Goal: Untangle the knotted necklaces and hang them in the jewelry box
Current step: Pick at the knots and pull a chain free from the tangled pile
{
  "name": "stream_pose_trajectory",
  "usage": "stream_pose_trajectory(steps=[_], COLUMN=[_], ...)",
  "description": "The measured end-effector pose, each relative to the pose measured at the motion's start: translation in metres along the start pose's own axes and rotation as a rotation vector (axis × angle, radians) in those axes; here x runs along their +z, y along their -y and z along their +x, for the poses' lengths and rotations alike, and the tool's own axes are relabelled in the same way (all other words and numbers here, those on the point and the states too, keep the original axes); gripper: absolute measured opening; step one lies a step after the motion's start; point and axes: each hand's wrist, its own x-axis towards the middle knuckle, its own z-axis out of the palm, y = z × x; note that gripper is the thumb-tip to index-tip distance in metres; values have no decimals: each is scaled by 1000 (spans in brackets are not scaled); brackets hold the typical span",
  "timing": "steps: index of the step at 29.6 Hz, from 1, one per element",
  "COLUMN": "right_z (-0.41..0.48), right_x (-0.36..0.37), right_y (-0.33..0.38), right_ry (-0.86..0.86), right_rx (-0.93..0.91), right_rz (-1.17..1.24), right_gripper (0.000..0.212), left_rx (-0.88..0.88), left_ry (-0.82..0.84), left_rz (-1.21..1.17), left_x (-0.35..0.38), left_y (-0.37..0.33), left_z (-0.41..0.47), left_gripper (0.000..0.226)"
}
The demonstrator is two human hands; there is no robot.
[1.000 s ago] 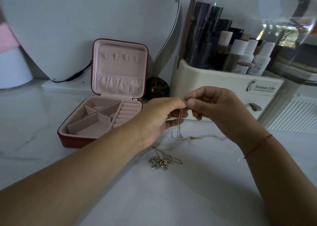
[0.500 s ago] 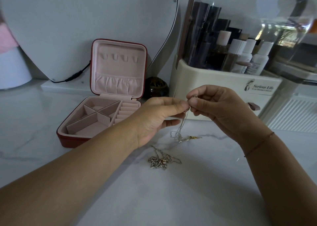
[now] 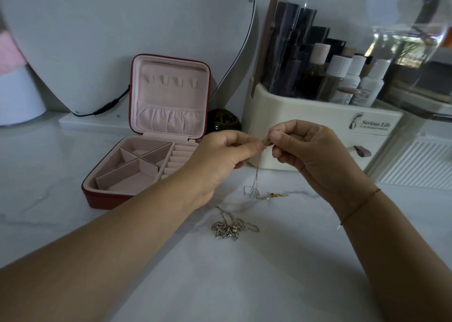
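The white marble table (image 3: 305,280) carries everything the task concerns, and little of the work can be judged done. The red jewelry box (image 3: 102,200) is stood open at the left, with its pink lid upright. Its base compartments are seen to hold nothing.

The left hand (image 3: 220,160) and the right hand (image 3: 315,155) are raised just above the table, right of the box, and are brought together fingertip to fingertip. Both are closed in a pinch on the upper end of one thin silver chain (image 3: 256,175). Whether a knot or a clasp is being worked there cannot be told; the spot is too small and is hidden by the fingers.

A knotted cluster of necklaces (image 3: 227,230) is left lying on the table below the hands, apart from them. It looks untouched, so its untangling is judged to remain.

The held chain is let hang down, and its lower end is pooled on the table with a gold-coloured clasp piece (image 3: 275,195) beside it.

The four small hooks (image 3: 171,81) in the lid are bare, so the hanging of every necklace is judged to be left.
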Motion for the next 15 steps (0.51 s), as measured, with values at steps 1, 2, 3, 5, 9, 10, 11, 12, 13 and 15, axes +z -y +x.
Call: stream_pose_trajectory(steps=[1,2,3,5,9,10,11,12,13,15], right_z=[0,0,1,2,3,2,3,3,3,4], right_x=[0,0,-1,-2,-2,-1,0,1,1,1], right_y=[0,0,0,-2,-4,-4,-5,-5,-6,-6], right_ry=[6,13,20,33,56,70,84,98,107,118], right_rx=[0,6,17,51,117,128,137,145,152,173], right_rz=[18,42,68,109,135,142,149,156,169,229], right_gripper=[21,20,18,15,15,15,14,14,13,9], left_rx=[14,30,51,112,246,282,320,359,387,384], left_ry=[-19,-36,-54,-99,-174,-181,-183,-177,-168,-131], left_rz=[-4,-5,5,75,217,258,320,389,449,506], left_x=[0,0,-1,1,1,1,1,1,2,3], left_y=[0,0,1,2,4,4,5,5,6,9], left_z=[0,0,1,1,2,2,2,2,2,1], left_gripper=[5,5,6,8,6,5,4,2,3,7])
